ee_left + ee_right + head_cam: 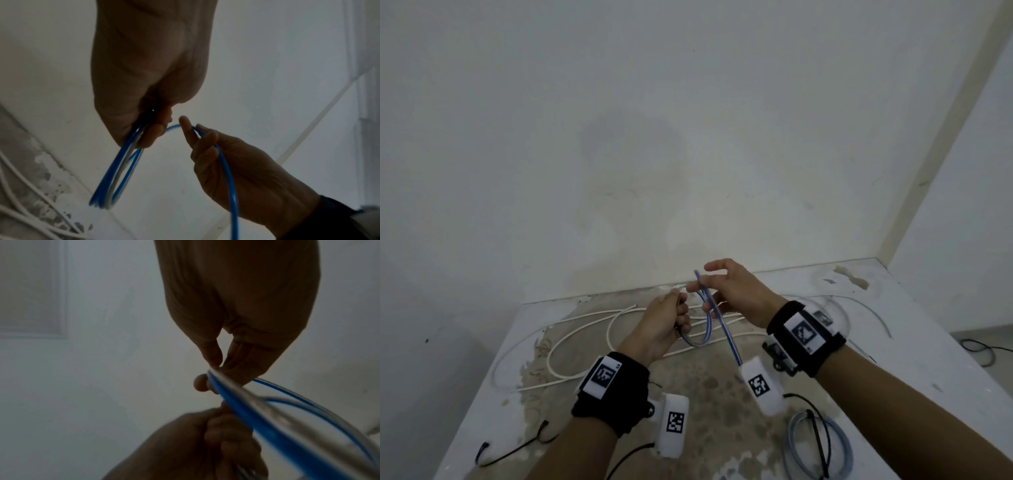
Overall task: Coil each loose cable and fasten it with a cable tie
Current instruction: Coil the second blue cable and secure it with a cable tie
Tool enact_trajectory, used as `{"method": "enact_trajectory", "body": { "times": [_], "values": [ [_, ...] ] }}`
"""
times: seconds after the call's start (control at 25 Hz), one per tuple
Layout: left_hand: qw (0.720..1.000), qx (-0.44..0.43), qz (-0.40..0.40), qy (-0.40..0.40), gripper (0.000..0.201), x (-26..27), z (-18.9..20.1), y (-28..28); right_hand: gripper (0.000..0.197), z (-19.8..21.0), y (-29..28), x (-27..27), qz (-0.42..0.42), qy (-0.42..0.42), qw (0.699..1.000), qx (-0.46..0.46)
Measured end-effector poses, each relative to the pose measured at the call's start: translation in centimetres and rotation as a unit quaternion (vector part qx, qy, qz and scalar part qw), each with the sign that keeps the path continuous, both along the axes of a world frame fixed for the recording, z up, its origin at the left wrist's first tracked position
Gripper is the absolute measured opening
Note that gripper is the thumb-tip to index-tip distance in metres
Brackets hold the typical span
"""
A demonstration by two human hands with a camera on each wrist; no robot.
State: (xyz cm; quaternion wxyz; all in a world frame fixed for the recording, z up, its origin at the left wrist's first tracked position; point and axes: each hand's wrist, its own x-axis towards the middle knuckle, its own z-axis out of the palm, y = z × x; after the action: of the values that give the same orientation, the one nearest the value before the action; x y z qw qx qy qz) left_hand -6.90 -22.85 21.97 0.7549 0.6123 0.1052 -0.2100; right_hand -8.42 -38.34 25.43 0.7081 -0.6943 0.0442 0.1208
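Observation:
A blue cable (723, 329) is partly wound into small loops (700, 341) that hang from my left hand (681, 318), which grips them in a fist above the table. In the left wrist view the loops (123, 162) show blue and pale strands below the left hand (152, 129). My right hand (705, 284) is just right of it and pinches the free strand of the blue cable (228, 170) between thumb and fingers, index finger stretched out. The right wrist view shows the right hand (216, 368) pinching the blue cable (257, 423) above the left hand (222, 434).
A long white cable (585, 342) lies loose across the worn white table (722, 394). A grey coil with a black tie (818, 442) sits at the front right. A black cable (517, 448) lies at the front left. The wall rises right behind the table.

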Motion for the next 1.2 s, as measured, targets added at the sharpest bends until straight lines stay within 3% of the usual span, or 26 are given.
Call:
{"method": "enact_trajectory", "body": {
  "times": [0.2,0.44,0.6,0.76,0.8,0.88,1.0,1.08,1.2],
  "values": [
    [0.999,-0.04,0.015,-0.001,0.033,0.6,0.5,-0.4,0.01,-1.9,2.6,-1.9,-0.046,-0.103,0.992,-0.05],
    [0.996,-0.06,0.062,0.017,0.029,1.4,0.5,-0.1,0.003,-5.0,3.7,-3.2,-0.065,-0.141,0.986,-0.063],
    [0.997,-0.046,0.069,-0.01,0.034,1.3,0.9,-0.3,0.01,-7.6,3.7,-4.5,-0.013,-0.17,0.973,-0.154],
    [0.995,-0.085,0.057,-0.018,0.034,1.1,1.4,0.2,0.009,-10.8,3.5,-5.9,0.055,-0.168,0.933,-0.312],
    [0.993,-0.098,0.056,-0.018,0.033,1.1,1.8,0.6,0.012,-11.6,3.0,-6.3,0.07,-0.117,0.942,-0.306],
    [0.993,-0.104,0.05,-0.025,0.032,1.0,2.7,1.6,0.018,-12.6,1.9,-6.8,0.061,0.002,0.978,-0.197],
    [0.995,-0.075,0.066,-0.03,0.035,0.4,2.6,2.7,0.026,-12.1,-0.1,-6.7,-0.057,0.063,0.995,-0.045],
    [0.991,-0.087,0.101,-0.021,0.037,0.0,2.0,3.0,0.023,-11.7,-1.2,-6.2,-0.13,0.044,0.99,-0.039],
    [0.986,-0.114,0.118,-0.017,0.035,-0.4,1.7,2.8,0.013,-11.8,-1.4,-6.1,-0.116,0.028,0.987,-0.104]
  ]
}}
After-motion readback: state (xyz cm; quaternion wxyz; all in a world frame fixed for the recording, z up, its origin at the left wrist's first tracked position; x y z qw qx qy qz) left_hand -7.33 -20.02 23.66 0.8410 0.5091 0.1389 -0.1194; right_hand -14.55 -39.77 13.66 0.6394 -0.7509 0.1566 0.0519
